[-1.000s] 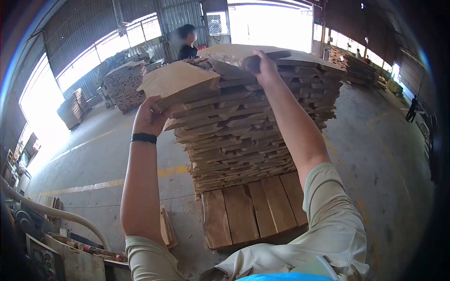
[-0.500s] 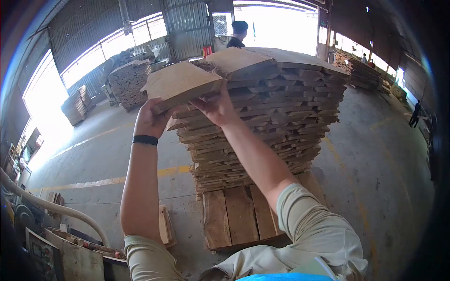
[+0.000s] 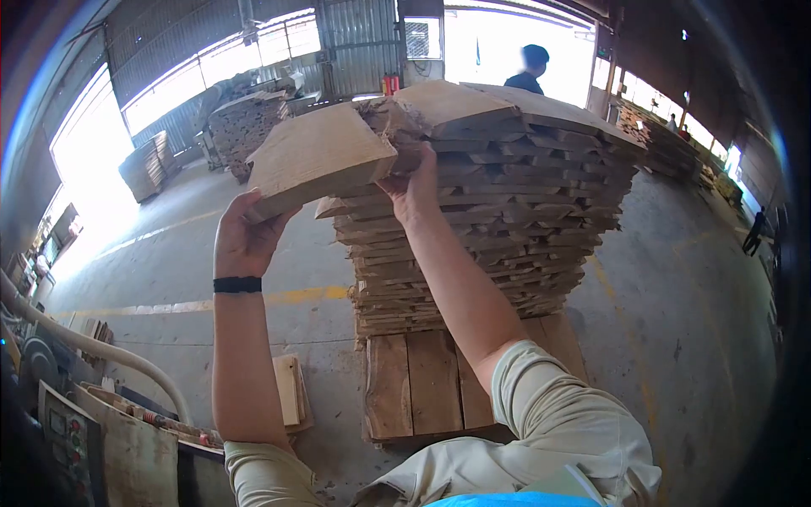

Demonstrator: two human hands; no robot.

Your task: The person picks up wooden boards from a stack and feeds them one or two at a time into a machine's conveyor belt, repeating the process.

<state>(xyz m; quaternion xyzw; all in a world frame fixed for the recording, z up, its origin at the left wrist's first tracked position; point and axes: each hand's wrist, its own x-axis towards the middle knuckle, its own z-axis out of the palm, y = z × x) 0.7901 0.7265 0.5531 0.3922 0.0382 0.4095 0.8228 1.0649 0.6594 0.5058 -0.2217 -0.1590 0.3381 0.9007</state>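
Note:
A thick rough-edged wooden board [image 3: 321, 152] lies across the left side of the top of a tall stack of boards [image 3: 473, 211], its near end sticking out toward me. My left hand [image 3: 243, 241], with a black band on the wrist, is closed on the board's near left corner, the fingers under it. At the near right corner my right hand [image 3: 414, 190] is closed, fingertips under the board's edge and thumb up against a bark-edged piece [image 3: 407, 152] beside it. Part of the right fingers is hidden.
Wide planks [image 3: 435, 384] lie under the stack. At lower left stand a machine with a control panel [image 3: 69, 439] and a curved hose [image 3: 127, 359]. Short boards [image 3: 290, 393] rest on the floor nearby. A person [image 3: 528, 72] is behind the stack; more wood piles [image 3: 245, 127] stand farther back.
The board has come left and toward me, and my left hand has moved left and down with it. My hands are farther apart. The person behind the stack has moved right.

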